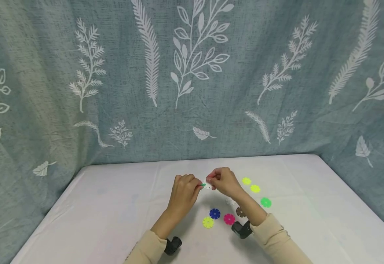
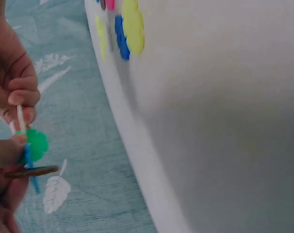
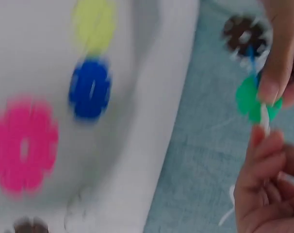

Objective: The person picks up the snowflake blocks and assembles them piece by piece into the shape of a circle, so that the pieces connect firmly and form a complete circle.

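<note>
My left hand [image 1: 186, 189] pinches a small chain of notched plastic discs above the table. In it are a green disc [image 2: 39, 144], a blue disc [image 2: 34, 183] seen edge-on and a brown disc [image 3: 243, 35]. Facing it, my right hand [image 1: 225, 180] pinches a white disc [image 3: 265, 120] between thumb and fingers. The white disc meets the green one at its edge, and the fingertips of both hands are close together there. Fingers cover much of the joint.
On the white-covered table [image 1: 112, 209], below and right of the hands, lie loose discs: several yellow [image 1: 255, 188], a green one [image 1: 266, 202], blue [image 1: 215, 213], pink [image 1: 229, 219], brown [image 1: 240, 212] and whitish [image 1: 230, 201]. A patterned curtain [image 1: 119, 91] hangs behind.
</note>
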`<control>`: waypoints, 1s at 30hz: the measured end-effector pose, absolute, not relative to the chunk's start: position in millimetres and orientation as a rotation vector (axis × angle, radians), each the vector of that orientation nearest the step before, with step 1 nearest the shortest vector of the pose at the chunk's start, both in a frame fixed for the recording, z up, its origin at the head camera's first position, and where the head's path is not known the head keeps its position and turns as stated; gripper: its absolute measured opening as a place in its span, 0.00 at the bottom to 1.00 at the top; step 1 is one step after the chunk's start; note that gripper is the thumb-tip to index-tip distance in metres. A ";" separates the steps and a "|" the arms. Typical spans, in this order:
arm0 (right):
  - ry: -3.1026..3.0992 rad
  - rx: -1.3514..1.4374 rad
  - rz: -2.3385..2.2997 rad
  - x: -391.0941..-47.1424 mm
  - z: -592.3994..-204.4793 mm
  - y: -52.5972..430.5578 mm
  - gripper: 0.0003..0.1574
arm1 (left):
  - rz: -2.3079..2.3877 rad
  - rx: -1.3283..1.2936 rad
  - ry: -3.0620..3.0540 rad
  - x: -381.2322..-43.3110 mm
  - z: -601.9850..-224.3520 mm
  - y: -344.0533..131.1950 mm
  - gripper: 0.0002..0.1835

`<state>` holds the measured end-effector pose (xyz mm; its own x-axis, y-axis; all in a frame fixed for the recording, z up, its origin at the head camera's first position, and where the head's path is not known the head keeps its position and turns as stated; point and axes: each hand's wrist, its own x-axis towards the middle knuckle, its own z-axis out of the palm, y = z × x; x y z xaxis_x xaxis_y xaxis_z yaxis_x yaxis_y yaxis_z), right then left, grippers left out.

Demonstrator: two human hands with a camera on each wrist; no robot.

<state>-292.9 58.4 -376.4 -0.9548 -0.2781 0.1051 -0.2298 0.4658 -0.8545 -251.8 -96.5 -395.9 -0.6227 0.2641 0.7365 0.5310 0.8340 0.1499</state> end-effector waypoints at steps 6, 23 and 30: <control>2.533 -0.622 -1.561 -295.8 -378.5 67.6 0.11 | -0.518 -0.543 -2.310 -249.9 -393.9 -95.9 0.07; 2.462 -0.549 -1.549 -289.8 -373.5 66.0 0.17 | -0.358 -0.517 -2.386 -246.8 -395.3 -95.2 0.24; 2.668 -0.702 -1.106 -276.7 -382.3 80.3 0.13 | -0.364 -0.456 -2.370 -246.3 -392.2 -100.4 0.21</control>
